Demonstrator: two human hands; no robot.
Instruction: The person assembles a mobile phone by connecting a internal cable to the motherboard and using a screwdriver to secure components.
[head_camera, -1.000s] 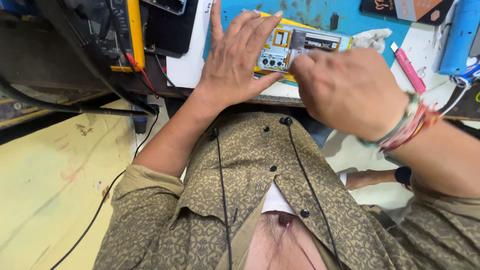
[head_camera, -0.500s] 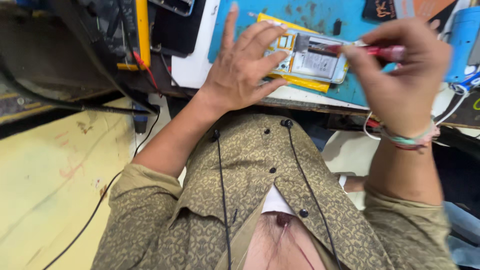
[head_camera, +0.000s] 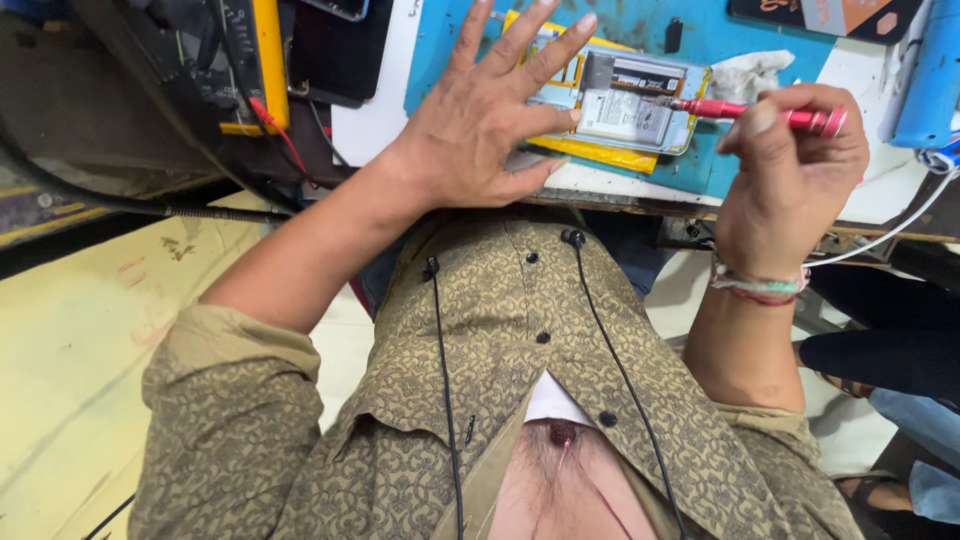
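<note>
A cluttered repair tabletop (head_camera: 880, 205) is seen from above, covered near its edge by a blue work mat (head_camera: 720, 160), with a pale yellow floor (head_camera: 70, 380) below on the left. The left hand (head_camera: 480, 120) is laid flat with fingers spread, pressing on the near left end of an opened phone (head_camera: 625, 100) whose back is off, so that a pale battery and metal shielding are exposed; that end is hidden by the fingers. The phone rests on a yellow pad (head_camera: 600, 155) on the mat. The right hand (head_camera: 790, 165) is closed around a red screwdriver (head_camera: 760, 112), held nearly level, its tip meeting the right edge of the phone. A band of coloured threads (head_camera: 758, 285) is worn on the right wrist. Just beyond the screwdriver a crumpled white cloth (head_camera: 745, 70) lies on the mat. A blue object (head_camera: 925, 80) stands at the far right, with a white cable (head_camera: 900, 230) trailing from it. At the left, a yellow-edged black meter (head_camera: 250, 70) with a red lead (head_camera: 275, 125) is seen. Black earphone wires (head_camera: 440, 400) hang down the patterned shirt.
</note>
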